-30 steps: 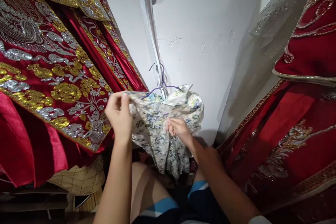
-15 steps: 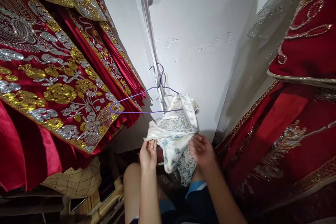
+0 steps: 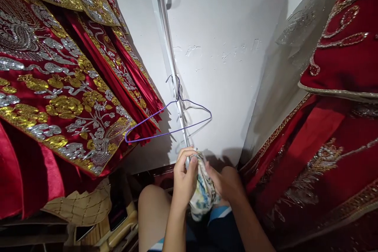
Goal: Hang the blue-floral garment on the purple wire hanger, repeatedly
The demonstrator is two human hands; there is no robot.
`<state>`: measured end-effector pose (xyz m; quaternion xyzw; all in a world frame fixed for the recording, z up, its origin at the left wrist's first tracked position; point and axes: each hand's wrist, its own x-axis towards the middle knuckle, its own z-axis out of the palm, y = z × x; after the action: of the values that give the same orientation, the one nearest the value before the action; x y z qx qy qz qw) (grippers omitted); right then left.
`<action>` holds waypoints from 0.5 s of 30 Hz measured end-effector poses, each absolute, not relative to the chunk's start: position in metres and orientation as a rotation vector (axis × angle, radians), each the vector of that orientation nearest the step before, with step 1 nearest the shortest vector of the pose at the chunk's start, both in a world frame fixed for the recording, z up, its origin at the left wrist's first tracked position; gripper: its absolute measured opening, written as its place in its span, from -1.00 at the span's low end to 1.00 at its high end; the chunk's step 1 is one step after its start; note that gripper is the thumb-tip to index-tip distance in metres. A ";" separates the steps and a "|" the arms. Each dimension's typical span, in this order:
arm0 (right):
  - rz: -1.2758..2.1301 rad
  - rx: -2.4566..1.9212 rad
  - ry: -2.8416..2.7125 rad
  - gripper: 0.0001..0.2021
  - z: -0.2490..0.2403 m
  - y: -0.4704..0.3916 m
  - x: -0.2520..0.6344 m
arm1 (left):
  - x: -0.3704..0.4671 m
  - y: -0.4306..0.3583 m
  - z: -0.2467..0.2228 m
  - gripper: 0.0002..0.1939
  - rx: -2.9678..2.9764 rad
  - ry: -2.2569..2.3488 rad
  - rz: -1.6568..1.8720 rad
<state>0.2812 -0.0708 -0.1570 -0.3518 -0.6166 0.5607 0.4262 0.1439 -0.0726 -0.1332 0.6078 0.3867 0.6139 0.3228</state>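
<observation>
A white cloth with blue, green and yellow patterns (image 3: 203,195) hangs bunched between my two hands, above my knees. My left hand (image 3: 186,167) grips its gathered top, with thumb and fingers closed. At the cloth's right side, my right hand (image 3: 220,183) is wrapped round its edge, its fingertips partly hidden by the folds. Just above the hands, a bare purple wire hanger (image 3: 156,135) hangs from a white metal rail (image 3: 169,43) on the wall.
Red garments with gold and silver sequins (image 3: 66,104) hang at the left. More red beaded garments (image 3: 321,134) and a sheer veil (image 3: 301,27) are at the right. A light wooden chair (image 3: 118,236) stands at the lower left.
The cloth has come off the hanger and is now bunched lower, near my lap. Both hands have moved together round it. The hanger has swung and hangs bare.
</observation>
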 end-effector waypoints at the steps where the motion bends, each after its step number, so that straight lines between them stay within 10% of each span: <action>1: 1.474 -0.838 -1.599 -0.67 -0.153 -0.072 0.282 | 0.138 -0.072 -0.138 -0.73 1.607 1.013 1.574; 8: 1.180 -0.747 -1.758 -0.96 -0.104 -0.025 0.310 | 0.084 -0.084 -0.176 -0.54 1.853 1.090 0.818; 15: 0.915 -0.731 -1.376 -0.67 -0.065 0.027 0.303 | 0.042 -0.082 -0.138 -0.74 1.951 1.269 0.874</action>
<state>0.3029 0.0269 -0.0652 -0.3176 -0.5983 0.3976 0.6190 0.0417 -0.0823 -0.1376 0.7429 0.4833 0.3330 0.3220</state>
